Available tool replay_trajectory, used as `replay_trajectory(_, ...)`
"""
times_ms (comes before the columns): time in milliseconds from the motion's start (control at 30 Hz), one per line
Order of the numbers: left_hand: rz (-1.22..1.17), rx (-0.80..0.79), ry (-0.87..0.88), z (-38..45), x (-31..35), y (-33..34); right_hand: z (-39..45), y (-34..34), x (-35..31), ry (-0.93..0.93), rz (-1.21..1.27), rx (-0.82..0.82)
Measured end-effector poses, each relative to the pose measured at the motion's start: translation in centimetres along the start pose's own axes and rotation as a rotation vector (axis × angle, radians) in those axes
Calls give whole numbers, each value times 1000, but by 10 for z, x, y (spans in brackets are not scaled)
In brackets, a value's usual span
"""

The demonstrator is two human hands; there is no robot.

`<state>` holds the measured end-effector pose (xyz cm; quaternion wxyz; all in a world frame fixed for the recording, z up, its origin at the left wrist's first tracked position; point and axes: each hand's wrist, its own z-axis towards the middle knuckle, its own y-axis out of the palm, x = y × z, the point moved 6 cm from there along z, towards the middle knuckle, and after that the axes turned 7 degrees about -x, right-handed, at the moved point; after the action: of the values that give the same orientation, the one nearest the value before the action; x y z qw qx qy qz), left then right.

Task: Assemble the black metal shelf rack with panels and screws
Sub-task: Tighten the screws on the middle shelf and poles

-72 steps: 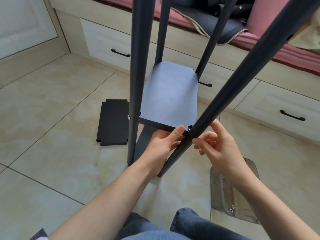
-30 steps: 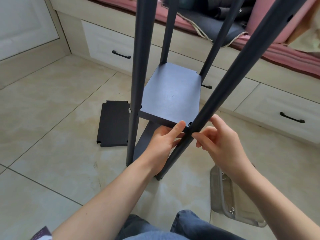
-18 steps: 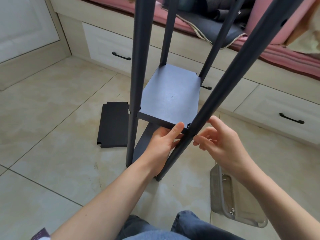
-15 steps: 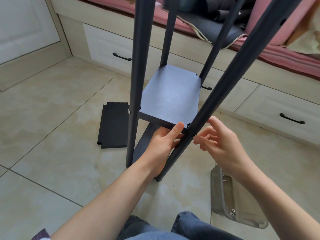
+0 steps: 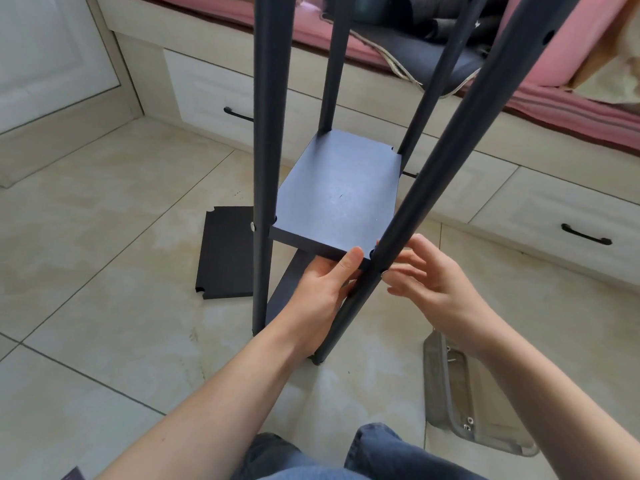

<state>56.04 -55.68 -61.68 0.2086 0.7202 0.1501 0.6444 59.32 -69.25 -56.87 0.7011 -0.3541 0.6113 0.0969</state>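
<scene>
Shelf panel (image 5: 337, 202) gripped underneath by left hand (image 5: 320, 289); right hand (image 5: 433, 278) fingertips at post (image 5: 408, 216).

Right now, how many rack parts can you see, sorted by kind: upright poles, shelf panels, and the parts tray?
Upright poles: 4
Shelf panels: 3, one mounted panel, one lower panel beneath it, one spare panel on the floor
Parts tray: 1
Total: 8

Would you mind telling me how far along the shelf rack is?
Four posts stand, with one panel between them. The left hand grips its near edge while the right hand works at the near right post. A spare panel lies unmounted.
</scene>
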Motion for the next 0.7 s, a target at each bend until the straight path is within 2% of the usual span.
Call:
replay_trajectory(167,53,-42,1,-11,5,0,3,2,3,-35,110,5)
replay_trajectory(267,156,-56,-70,-25,4,0,2,1,9,-8,230,19)
replay_trajectory(333,372,36,-114,-38,6,-7,3,4,11,9,263,25)
replay_trajectory(367,550,135,-87,-45,10,-14,3,5,12,17,272,32)
replay_trajectory(433,946,311,107,-59,30,-20,4,6,14,35,288,54)
replay_trajectory(467,1105,341,262,-64,41,-15,5,6,14,43,294,63)
replay_trajectory(533,1326,323,545,-68,57,-1,6,7,13,43,308,67)
replay_trajectory(567,1418,301,610,-64,60,4,7,8,12,40,313,61)
replay_trajectory(600,1504,260,605,-55,61,7,7,9,12,39,315,53)
replay_trajectory(700,1695,61,396,-28,52,12,6,10,10,41,315,22)
